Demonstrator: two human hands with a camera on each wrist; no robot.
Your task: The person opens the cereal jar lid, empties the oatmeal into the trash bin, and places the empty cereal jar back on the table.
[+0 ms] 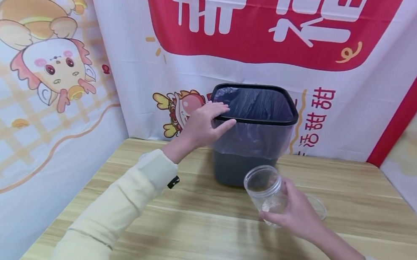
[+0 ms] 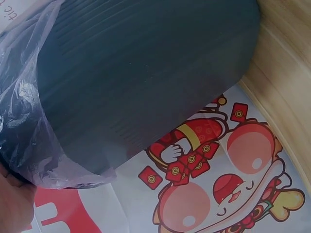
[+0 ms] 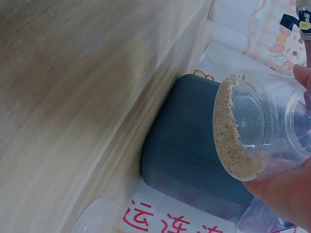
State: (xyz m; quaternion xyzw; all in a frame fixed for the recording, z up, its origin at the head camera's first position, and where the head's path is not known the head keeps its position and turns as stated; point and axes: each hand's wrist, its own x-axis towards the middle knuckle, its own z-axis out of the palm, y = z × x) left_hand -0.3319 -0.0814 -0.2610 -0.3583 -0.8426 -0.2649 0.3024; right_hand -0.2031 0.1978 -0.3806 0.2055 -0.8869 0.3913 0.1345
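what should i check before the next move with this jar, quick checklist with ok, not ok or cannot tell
1. Clear plastic jar held: ok, the right hand grips its side.
2. Jar open: ok, its mouth is uncovered and the round clear lid is on the wooden table.
3. Contents inside: ok, tan grains sit at the jar's bottom end.
4. Trash bin lined: ok, a translucent bag is folded over the rim.
5. Jar over the bin's opening: not ok, it is in front of the bin.
6. Bin steadied: cannot tell, the left hand is at the rim but its firmness doesn't show.
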